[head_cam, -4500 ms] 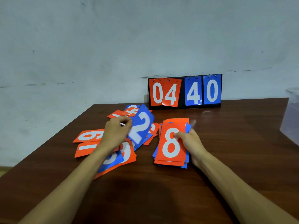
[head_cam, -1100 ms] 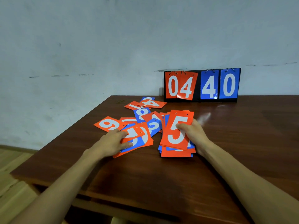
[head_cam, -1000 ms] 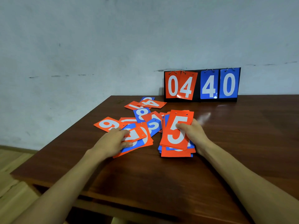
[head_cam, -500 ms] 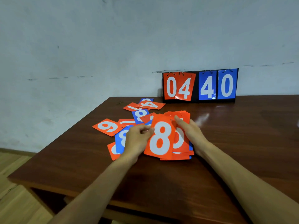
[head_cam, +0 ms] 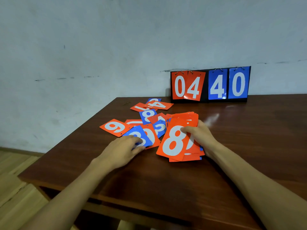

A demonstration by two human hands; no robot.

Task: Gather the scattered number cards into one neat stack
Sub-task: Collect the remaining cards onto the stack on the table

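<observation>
Right hand (head_cam: 200,138) clamps the fanned stack of orange and blue plastic number cards (head_cam: 180,143), keeping it together. Left hand (head_cam: 123,149), fingers flat, presses the loose blue card (head_cam: 138,134), likely to slide it over.

I read 0, 4, 4, 0 on the scoreboard (head_cam: 210,85), a white 8 on the top orange card (head_cam: 174,141) of the stack, plus loose cards: orange 6 (head_cam: 114,127), blue 8 (head_cam: 147,115), orange 4 (head_cam: 157,105)
</observation>
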